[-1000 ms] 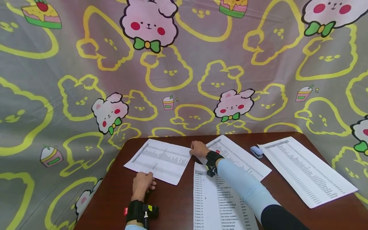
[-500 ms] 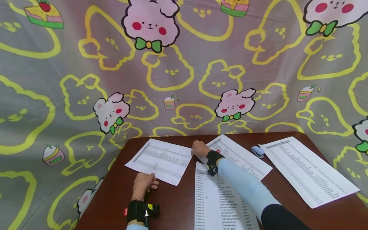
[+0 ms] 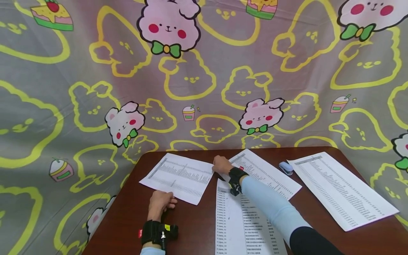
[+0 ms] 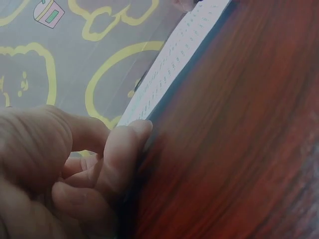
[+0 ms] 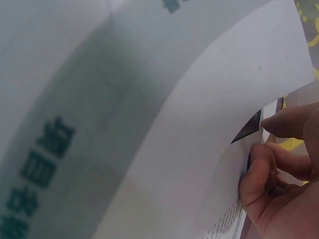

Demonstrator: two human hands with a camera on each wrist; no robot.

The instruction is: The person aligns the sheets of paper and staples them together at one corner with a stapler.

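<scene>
A printed sheet of paper (image 3: 176, 177) extends between my hands on the left side of the table. My left hand (image 3: 161, 203) pinches its near edge with thumb and fingers; in the left wrist view the sheet (image 4: 174, 62) runs away from the fingertips, slightly above the wood. At the sheet's right corner my right hand (image 3: 222, 165) grips with curled fingers. In the right wrist view that hand (image 5: 281, 184) has thumb and fingertips together at a white paper edge, partly hidden behind a large curved sheet (image 5: 164, 129) in the foreground.
Under my right forearm lies a long list sheet (image 3: 232, 223), and behind it another printed sheet (image 3: 255, 166). A pale blue stapler (image 3: 285, 168) sits beside the right-hand sheet (image 3: 344, 191). A patterned cloth (image 3: 204, 81) hangs behind the brown table (image 3: 191, 226).
</scene>
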